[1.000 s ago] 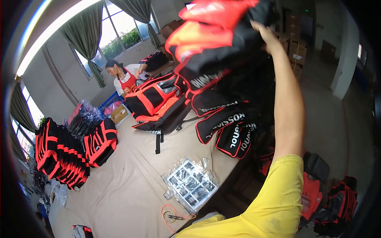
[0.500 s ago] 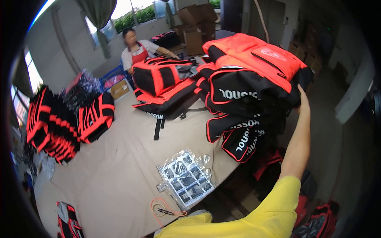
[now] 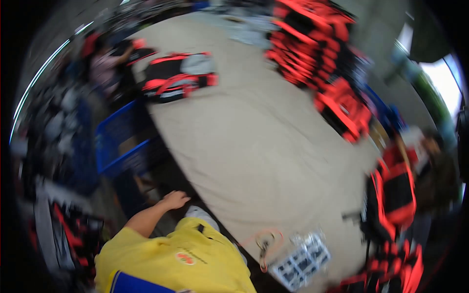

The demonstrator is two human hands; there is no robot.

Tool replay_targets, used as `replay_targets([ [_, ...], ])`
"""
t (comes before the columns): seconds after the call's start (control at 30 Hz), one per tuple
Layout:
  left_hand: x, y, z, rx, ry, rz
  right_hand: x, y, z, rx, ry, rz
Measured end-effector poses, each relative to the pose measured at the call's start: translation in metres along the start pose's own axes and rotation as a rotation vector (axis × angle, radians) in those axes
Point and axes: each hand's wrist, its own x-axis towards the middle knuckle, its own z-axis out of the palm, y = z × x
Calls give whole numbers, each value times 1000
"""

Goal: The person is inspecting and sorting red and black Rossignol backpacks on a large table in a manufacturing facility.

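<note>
My left hand [image 3: 175,199] hangs beside the table's near edge, at the front of my yellow shirt, with loosely stretched fingers and nothing visible in it. My right hand is out of view. Nearest on the beige cloth-covered table [image 3: 234,146] lies a clear-wrapped pack of small dark pieces in a grid [image 3: 303,261]. Beside that pack are a roll of tape with thread snips [image 3: 265,242] and an orange cord. Red-and-black backpacks [image 3: 393,195] stand at the right edge. Motion blurs most of the picture.
A tall stack of red-and-black bags [image 3: 312,44] stands at the far right, a single bag [image 3: 178,75] at the far left. A blue plastic crate [image 3: 122,139] sits left of the table. Another person [image 3: 105,66] is at the far left, with one more at the right edge.
My view has swung to the left along the table. The backpack pile that my right hand held has shifted to the right edge, and that hand has left view. My left hand has appeared.
</note>
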Motion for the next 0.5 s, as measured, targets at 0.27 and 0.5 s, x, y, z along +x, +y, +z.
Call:
replay_targets([
  [0.27,162,-134,-171,-169,520,-227,-80,187,262,-278,-171,118],
  [0.5,328,-235,-349,317,751,25,-227,232,309,-544,28,186],
])
